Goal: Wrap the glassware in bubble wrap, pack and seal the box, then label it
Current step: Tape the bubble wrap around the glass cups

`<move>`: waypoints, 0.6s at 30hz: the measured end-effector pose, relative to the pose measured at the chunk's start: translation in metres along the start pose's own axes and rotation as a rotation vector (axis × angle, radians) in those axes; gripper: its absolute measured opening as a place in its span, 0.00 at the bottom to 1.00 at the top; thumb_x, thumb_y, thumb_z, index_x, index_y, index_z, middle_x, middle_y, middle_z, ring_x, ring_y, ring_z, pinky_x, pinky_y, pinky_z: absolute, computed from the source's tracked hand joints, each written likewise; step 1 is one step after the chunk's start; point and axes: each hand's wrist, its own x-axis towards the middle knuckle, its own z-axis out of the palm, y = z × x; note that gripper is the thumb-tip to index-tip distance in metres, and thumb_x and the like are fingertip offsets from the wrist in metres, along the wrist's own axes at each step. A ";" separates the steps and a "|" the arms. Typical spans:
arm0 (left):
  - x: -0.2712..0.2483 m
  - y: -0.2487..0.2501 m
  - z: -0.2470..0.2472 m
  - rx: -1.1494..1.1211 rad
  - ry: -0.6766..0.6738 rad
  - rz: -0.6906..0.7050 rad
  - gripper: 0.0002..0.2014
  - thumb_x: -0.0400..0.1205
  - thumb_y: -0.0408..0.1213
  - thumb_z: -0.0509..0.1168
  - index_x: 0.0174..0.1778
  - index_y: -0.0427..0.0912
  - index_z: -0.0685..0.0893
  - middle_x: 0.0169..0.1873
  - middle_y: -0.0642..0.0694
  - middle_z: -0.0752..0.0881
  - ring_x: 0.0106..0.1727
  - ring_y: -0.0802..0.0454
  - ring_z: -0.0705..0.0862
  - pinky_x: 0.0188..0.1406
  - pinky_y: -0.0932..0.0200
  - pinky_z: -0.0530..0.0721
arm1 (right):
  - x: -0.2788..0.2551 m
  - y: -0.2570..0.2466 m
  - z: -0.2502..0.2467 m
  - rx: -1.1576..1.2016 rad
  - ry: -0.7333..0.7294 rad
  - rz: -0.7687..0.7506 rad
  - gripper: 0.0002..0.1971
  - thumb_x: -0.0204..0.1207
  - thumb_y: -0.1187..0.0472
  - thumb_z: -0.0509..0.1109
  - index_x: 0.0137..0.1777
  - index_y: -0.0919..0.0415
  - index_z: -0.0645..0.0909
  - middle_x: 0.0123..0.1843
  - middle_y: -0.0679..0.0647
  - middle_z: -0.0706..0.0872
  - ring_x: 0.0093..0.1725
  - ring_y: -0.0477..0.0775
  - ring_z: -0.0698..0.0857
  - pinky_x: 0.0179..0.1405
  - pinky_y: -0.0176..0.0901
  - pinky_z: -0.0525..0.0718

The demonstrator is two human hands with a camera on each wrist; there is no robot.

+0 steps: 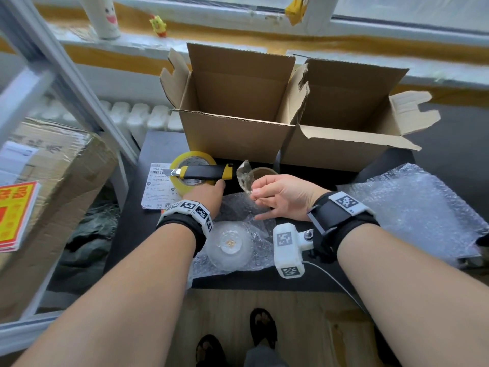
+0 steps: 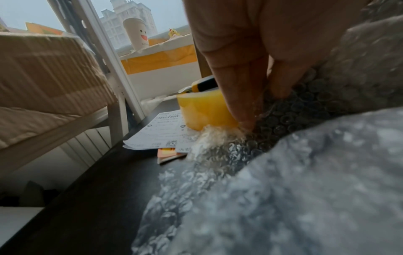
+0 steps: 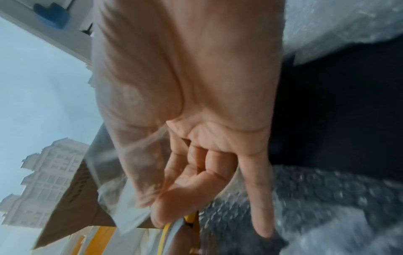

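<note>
A glass piece point(image 1: 230, 245) lies on its side in bubble wrap point(image 1: 238, 210) on the black table point(image 1: 158, 147), just in front of both wrists. My left hand point(image 1: 215, 188) presses straight fingers point(image 2: 237, 96) down on the wrap's far edge, beside the yellow tape roll point(image 2: 202, 110). My right hand point(image 1: 255, 193) pinches a crumpled strip of clear tape point(image 1: 244, 176) between thumb and forefinger above the wrap; the strip point(image 3: 113, 172) hangs off the thumb. An open cardboard box point(image 1: 238, 133) stands behind, flaps up.
A yellow-black utility knife point(image 1: 203, 172) lies across the yellow tape roll point(image 1: 185, 158), blade out to the left. A shipping label point(image 1: 154, 186) lies under the roll. A brown tape roll point(image 1: 264, 172), a second open box point(image 1: 344, 149) and a loose bubble wrap sheet point(image 1: 418, 207) sit to the right.
</note>
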 end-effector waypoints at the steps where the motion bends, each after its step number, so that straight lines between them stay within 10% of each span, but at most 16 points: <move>1: 0.003 -0.001 0.002 -0.026 -0.024 0.010 0.10 0.81 0.31 0.60 0.57 0.39 0.70 0.37 0.42 0.77 0.37 0.42 0.75 0.32 0.52 0.72 | 0.000 0.002 0.002 0.011 -0.016 0.010 0.07 0.79 0.71 0.68 0.45 0.58 0.80 0.40 0.54 0.86 0.39 0.48 0.84 0.65 0.67 0.81; 8: 0.009 -0.006 0.007 0.142 -0.139 0.030 0.09 0.82 0.30 0.61 0.55 0.40 0.80 0.50 0.41 0.85 0.52 0.39 0.85 0.45 0.50 0.83 | 0.011 0.021 0.018 0.091 -0.138 0.078 0.07 0.80 0.72 0.65 0.47 0.58 0.78 0.42 0.54 0.84 0.34 0.45 0.85 0.65 0.71 0.79; 12: 0.007 -0.006 0.005 0.141 -0.080 0.051 0.12 0.82 0.39 0.63 0.61 0.45 0.76 0.49 0.43 0.85 0.50 0.40 0.85 0.41 0.52 0.82 | 0.013 0.029 0.021 0.089 -0.208 0.099 0.10 0.81 0.72 0.63 0.43 0.57 0.77 0.37 0.51 0.83 0.33 0.44 0.83 0.65 0.72 0.78; 18: 0.001 -0.008 0.000 0.117 0.038 0.024 0.03 0.80 0.40 0.61 0.41 0.49 0.80 0.38 0.50 0.85 0.37 0.45 0.81 0.29 0.57 0.72 | 0.018 0.036 0.025 0.135 -0.168 0.098 0.10 0.81 0.70 0.63 0.42 0.56 0.77 0.36 0.50 0.83 0.32 0.43 0.82 0.66 0.74 0.77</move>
